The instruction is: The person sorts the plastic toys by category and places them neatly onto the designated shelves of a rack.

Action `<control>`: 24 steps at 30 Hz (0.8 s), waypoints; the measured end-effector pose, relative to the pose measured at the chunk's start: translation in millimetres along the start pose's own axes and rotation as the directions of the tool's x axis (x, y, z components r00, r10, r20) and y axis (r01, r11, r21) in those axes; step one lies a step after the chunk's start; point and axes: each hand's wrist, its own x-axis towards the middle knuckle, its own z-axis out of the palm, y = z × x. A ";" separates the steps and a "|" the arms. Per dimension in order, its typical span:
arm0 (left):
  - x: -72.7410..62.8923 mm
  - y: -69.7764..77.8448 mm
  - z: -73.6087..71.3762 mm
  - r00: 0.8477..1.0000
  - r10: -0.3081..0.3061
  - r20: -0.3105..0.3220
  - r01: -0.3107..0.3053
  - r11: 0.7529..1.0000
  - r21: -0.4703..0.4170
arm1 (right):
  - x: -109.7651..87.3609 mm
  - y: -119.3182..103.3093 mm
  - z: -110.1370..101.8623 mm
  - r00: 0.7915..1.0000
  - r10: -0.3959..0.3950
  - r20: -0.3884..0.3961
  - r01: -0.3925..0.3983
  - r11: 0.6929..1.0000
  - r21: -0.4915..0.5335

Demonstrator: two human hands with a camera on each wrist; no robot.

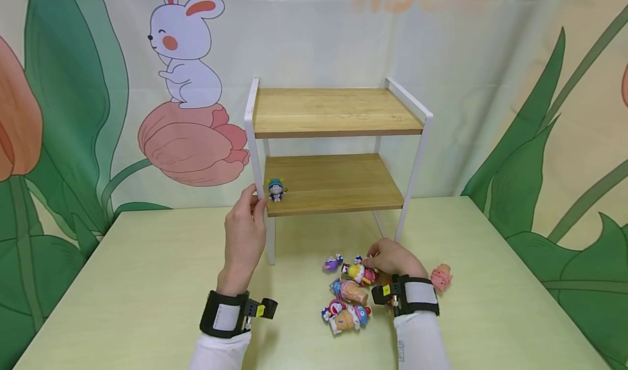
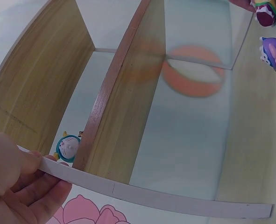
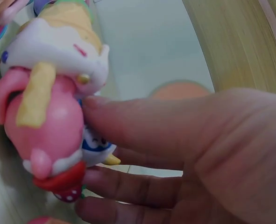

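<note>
My left hand grips the white left post of a two-tier shelf, thumb and fingers on either side of it. Just inside that post, a small figurine with a teal hat stands on the lower board. Down at the right, my right hand reaches into a group of toy figurines on the table. In the right wrist view its thumb and fingers pinch a blue-and-white figurine, partly hidden behind a pink and white figurine lying against it.
Several figurines lie in front of the shelf, among them a purple one and one with a tan cone body. A pink figurine lies right of my right wrist. The upper board is above; a printed curtain hangs behind.
</note>
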 end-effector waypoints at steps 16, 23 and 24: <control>-0.4 0.4 0.1 1.000 0.001 0.002 -0.001 1.000 -0.008 | -5.0 -7.1 -7.8 0.997 0.008 -0.081 -0.003 0.998 0.062; -0.1 0.5 0.3 1.000 0.003 -0.002 -0.003 1.000 -0.001 | -13.7 -18.7 -20.3 0.989 -0.065 -0.130 0.066 0.998 0.007; -0.1 0.5 0.3 1.000 0.001 -0.002 -0.001 1.000 0.000 | -14.6 -19.7 -21.6 0.988 -0.074 -0.135 0.075 0.997 0.005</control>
